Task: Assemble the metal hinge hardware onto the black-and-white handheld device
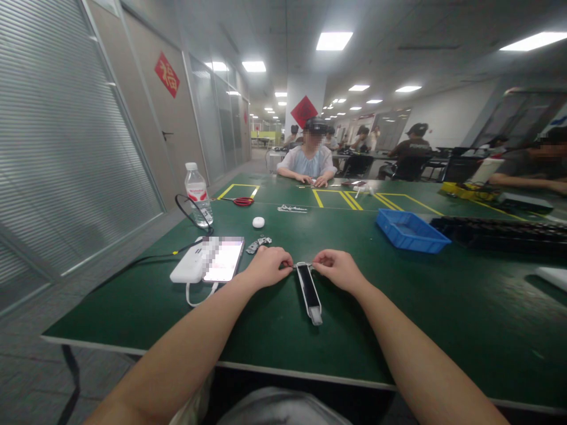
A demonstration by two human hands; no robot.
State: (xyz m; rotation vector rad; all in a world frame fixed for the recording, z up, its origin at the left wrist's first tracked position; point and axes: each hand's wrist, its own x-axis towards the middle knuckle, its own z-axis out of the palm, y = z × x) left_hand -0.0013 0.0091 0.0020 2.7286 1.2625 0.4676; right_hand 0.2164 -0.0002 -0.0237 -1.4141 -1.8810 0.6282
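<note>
A long, narrow part with a white frame and a black middle [309,286] lies on the green table, its pale grey near end pointing towards me. At its far end my left hand [269,267] pinches a thin, light piece from the left, thumb and fingers together. From the right, my right hand [339,268] pinches at the same far end. The fingertips hide most of the thin piece, and I cannot tell its kind. Just beyond my left hand lie several small grey metal parts [258,244].
On the left are a phone [225,260], a white power bank [188,264] with a cable, and a water bottle [198,195]. A white round case [258,222] and red-handled scissors [243,201] lie farther back. A blue tray [410,233] stands right. Across the table sits a person [310,162].
</note>
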